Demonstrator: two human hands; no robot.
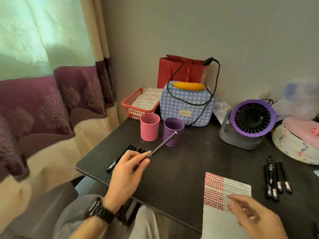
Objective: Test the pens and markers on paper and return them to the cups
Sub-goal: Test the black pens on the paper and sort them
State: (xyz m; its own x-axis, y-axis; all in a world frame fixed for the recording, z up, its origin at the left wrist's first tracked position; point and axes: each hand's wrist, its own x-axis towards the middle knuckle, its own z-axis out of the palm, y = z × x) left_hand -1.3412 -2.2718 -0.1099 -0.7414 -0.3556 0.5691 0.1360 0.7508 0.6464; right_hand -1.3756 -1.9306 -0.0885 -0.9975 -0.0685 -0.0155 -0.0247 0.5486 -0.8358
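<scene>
My left hand [126, 171] pinches a dark pen [163, 144] by its lower end, and the pen's tip points up toward the rim of the purple cup [173, 133]. A pink cup [149, 126] stands just left of the purple one. Both cups look empty. Several black markers [120, 157] lie on the dark table [189, 161] partly under my left hand. Several more black pens [276, 181] lie at the right. My right hand [253, 216] rests with loosely curled fingers on the paper [224, 188], which is covered in red marks.
Behind the cups stand a red basket with written sheets [138, 104], a blue checked bag [187, 104] with a black cable, and a red paper bag [179, 69]. A purple fan [250, 121] and a woven basket [293, 144] fill the right side. A curtain hangs at left.
</scene>
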